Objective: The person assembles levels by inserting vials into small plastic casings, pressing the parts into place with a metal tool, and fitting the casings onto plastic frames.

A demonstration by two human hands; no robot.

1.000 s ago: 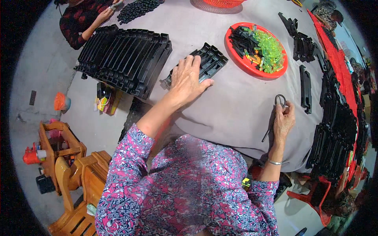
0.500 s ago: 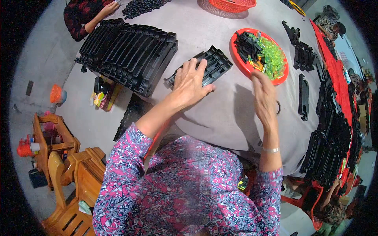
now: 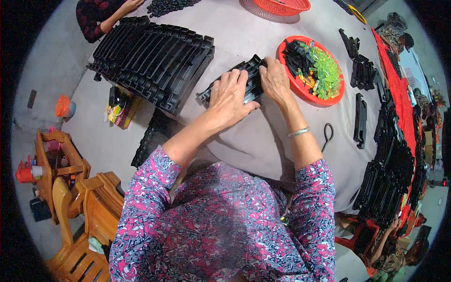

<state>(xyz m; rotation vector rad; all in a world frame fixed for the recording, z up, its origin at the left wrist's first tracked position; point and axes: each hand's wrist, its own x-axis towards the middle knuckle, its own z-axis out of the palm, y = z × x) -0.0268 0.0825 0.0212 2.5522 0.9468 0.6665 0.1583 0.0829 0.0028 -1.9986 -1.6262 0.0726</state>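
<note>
Black plastic frame lies on the grey cloth, farther in and more to the left than a loop-ended rod on the near right. The left hand rests across it, fingers slightly parted, thumb out to the right. The right hand is half curled, fingertips at the frame's right end; I cannot tell whether they pinch anything. Left stands a black stack; right, a red tray of green and black pieces; far off, a red basket
</note>
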